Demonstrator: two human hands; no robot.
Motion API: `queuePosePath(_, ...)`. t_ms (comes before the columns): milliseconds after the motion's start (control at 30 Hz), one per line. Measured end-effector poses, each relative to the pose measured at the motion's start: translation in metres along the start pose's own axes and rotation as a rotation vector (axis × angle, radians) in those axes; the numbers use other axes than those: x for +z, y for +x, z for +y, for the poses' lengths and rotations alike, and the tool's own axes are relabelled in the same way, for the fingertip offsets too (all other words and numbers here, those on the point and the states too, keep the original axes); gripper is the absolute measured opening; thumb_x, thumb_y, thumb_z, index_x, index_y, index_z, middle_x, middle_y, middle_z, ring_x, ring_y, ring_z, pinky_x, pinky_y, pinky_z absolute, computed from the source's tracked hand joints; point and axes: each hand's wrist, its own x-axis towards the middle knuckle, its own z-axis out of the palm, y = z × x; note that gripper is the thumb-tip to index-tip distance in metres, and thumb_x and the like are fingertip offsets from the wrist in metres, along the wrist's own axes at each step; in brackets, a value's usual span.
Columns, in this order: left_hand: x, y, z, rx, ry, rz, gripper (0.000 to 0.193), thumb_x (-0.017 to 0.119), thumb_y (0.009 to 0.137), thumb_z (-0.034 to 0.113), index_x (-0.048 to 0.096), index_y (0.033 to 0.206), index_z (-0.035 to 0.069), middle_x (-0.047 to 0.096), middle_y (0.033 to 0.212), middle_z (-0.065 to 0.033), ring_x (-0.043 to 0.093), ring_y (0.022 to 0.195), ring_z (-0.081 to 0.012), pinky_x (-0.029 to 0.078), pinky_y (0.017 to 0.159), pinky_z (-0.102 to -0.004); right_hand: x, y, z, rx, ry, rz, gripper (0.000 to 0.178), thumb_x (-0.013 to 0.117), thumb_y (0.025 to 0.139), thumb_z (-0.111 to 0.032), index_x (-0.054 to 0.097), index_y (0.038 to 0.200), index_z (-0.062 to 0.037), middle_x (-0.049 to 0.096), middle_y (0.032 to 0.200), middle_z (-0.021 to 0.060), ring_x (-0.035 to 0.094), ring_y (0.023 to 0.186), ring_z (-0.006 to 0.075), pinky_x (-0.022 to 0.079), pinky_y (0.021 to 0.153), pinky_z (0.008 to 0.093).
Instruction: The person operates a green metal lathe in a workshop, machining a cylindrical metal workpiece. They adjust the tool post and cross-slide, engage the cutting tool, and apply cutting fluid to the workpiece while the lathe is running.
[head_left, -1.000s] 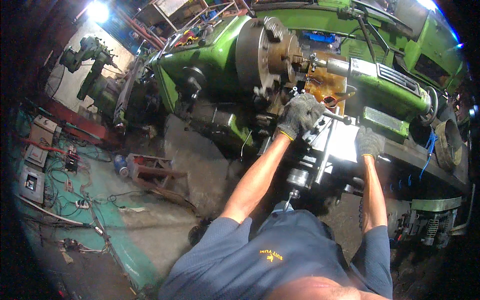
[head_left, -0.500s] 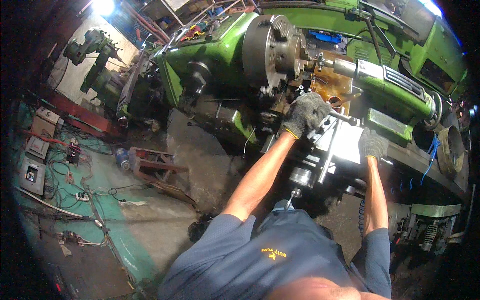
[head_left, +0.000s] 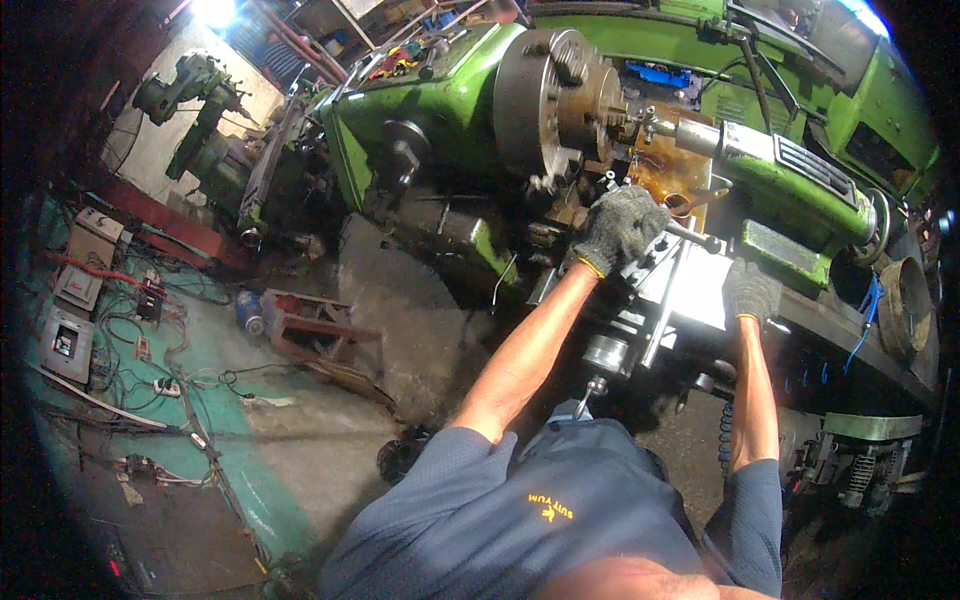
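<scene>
My left hand [head_left: 620,232], in a dark grey knit glove, is closed over the tool post area of a green lathe. From under it a metal lever handle [head_left: 695,238] sticks out to the right, its knobbed end free. My right hand [head_left: 752,290], gloved the same, has its fingers curled at the right edge of a bright white sheet [head_left: 700,285] on the carriage. What its fingers grip is hidden. A long metal rod [head_left: 665,305] lies along the sheet's left part. Beyond my left hand is the lathe's big chuck [head_left: 545,105], with the tailstock [head_left: 790,175] to the right.
A brown oily tray [head_left: 665,165] holds a small round cup [head_left: 678,205] behind my hands. A handwheel with a crank [head_left: 605,355] juts out toward my body. On the floor at left are a rusty metal frame [head_left: 320,330], cables and grey electrical boxes [head_left: 68,340].
The whole view has shifted slightly, with the machine a little lower and to the right. Both hands keep their places on the lathe.
</scene>
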Motion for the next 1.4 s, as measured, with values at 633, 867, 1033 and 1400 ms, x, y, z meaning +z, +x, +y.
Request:
queuePosePath(633, -0.003, 0.000, 0.002, 0.012, 0.054, -0.046, 0.016, 0.063, 0.089, 0.021, 0.074, 0.089, 0.009, 0.068, 0.085, -0.0146, 0.065, 0.084, -0.0361, 0.051, 0.079, -0.0469, -0.014, 0.000, 0.000, -0.037, -0.094, -0.131, 0.037, 0.033, 0.104, -0.031, 0.063, 0.120, -0.0169, 0.066, 0.121, 0.0121, 0.066, 0.112, 0.0342, 0.050, 0.094, 0.0509)
queuePosePath(867, 0.000, -0.001, -0.001, -0.017, 0.000, -0.054, 0.017, 0.064, 0.090, 0.021, 0.073, 0.087, 0.007, 0.069, 0.085, -0.0164, 0.066, 0.085, -0.0387, 0.052, 0.081, -0.0477, 0.017, 0.005, 0.009, -0.104, -0.066, 0.093, 0.046, 0.034, 0.103, -0.036, 0.071, 0.107, -0.0101, 0.072, 0.113, 0.0127, 0.068, 0.098, 0.0384, 0.049, 0.090, 0.0494)
queuePosePath(1033, -0.001, -0.001, -0.001, -0.032, 0.016, -0.063, 0.018, 0.063, 0.091, 0.021, 0.073, 0.087, 0.006, 0.070, 0.086, -0.0171, 0.066, 0.085, -0.0388, 0.052, 0.081, -0.0487, 0.013, 0.009, 0.006, -0.062, -0.122, 0.026, 0.044, 0.034, 0.103, -0.035, 0.070, 0.111, -0.0114, 0.072, 0.114, 0.0109, 0.069, 0.098, 0.0374, 0.050, 0.089, 0.0498)
queuePosePath(1400, 0.000, -0.001, -0.004, 0.026, -0.011, -0.023, 0.016, 0.064, 0.087, 0.019, 0.071, 0.081, 0.006, 0.067, 0.080, -0.0154, 0.064, 0.079, -0.0373, 0.051, 0.075, -0.0471, 0.005, 0.006, 0.004, -0.127, -0.159, -0.045, 0.040, 0.033, 0.105, -0.032, 0.066, 0.119, -0.0137, 0.069, 0.119, 0.0124, 0.067, 0.108, 0.0345, 0.051, 0.092, 0.0510)
